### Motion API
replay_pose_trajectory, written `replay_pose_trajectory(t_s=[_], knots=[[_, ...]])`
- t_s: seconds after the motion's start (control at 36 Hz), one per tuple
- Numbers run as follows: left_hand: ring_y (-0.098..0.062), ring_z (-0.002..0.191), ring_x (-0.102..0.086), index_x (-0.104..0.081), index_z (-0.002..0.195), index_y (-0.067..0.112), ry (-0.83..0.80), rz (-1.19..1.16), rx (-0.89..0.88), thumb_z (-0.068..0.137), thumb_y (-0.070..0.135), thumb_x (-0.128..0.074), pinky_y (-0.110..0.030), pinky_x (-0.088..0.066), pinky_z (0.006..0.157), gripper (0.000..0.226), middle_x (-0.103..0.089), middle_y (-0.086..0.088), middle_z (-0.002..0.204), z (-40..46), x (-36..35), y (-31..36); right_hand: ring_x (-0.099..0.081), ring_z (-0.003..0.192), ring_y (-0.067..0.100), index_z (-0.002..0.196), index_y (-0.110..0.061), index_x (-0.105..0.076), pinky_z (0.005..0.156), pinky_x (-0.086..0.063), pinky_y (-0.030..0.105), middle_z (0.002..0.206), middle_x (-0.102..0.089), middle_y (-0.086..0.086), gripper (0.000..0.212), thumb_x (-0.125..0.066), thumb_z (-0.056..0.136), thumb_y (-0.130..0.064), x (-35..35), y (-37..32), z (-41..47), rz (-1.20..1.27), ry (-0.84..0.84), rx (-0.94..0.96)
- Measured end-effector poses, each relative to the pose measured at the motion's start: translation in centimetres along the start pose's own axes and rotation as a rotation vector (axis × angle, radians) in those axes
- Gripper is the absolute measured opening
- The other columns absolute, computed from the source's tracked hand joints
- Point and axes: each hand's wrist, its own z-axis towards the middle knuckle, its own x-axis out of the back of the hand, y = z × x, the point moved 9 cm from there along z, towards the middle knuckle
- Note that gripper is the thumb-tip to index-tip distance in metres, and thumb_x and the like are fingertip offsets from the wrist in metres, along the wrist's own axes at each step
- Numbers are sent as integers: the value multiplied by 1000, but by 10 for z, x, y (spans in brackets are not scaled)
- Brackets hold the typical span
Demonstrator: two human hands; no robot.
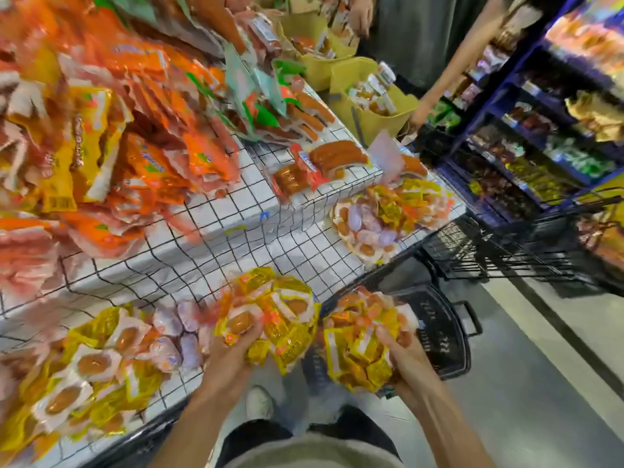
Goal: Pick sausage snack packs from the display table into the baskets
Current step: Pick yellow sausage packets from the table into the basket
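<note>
My left hand (233,349) grips a bunch of yellow sausage snack packs (280,312) at the front edge of the white display table (236,228). My right hand (401,352) holds a second bunch of yellow sausage packs (358,346) over the floor, right beside a black basket (439,329) that stands below it. More yellow packs (91,366) lie heaped on the table's near left. Another small heap of yellow packs (388,211) sits at the table's right edge.
Orange and red sausage bags (118,130) pile high on the table's upper tier. Yellow baskets (368,99) with goods stand at the far end, beside another person's arm (449,69). Blue shelves (540,113) line the right. A black wire cart (526,244) stands in the aisle.
</note>
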Motion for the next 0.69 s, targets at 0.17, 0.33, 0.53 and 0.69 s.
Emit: replay_pose_trajectory(t_s=[0.17, 0.33, 0.53, 0.69], knots=[[-26, 74, -74, -72, 115, 3, -44, 98, -21, 78, 15, -81, -39, -58, 62, 41, -78, -12, 99, -7, -29, -10, -74, 102, 32, 119, -9, -68, 74, -63, 38, 116, -74, 18, 43, -74, 77, -17, 54, -4, -7, 33, 48, 34], [-26, 82, -76, -76, 110, 10, -69, 123, -54, 80, 11, -78, -41, -62, 68, 30, -78, -12, 101, -23, -67, -24, -75, 98, 31, 112, -12, -73, 68, -62, 36, 110, -76, 16, 48, -84, 68, -27, 109, -17, -10, 21, 57, 66], [-27, 97, -75, -72, 117, 7, -56, 148, -72, 83, 8, -74, -44, -63, 71, 35, -77, -13, 110, -43, -110, -59, -73, 105, 35, 113, -14, -74, 81, -61, 43, 113, -75, 16, 65, -97, 58, -40, 176, -25, -10, 21, 52, 85], [-28, 98, -75, -74, 114, 18, -76, 226, -43, 83, 15, -75, -53, -62, 73, 32, -76, -11, 113, -56, -158, -103, -73, 103, 34, 122, -9, -67, 78, -61, 41, 109, -77, 14, 79, -98, 53, -33, 240, -25, -12, 91, 140, 95]])
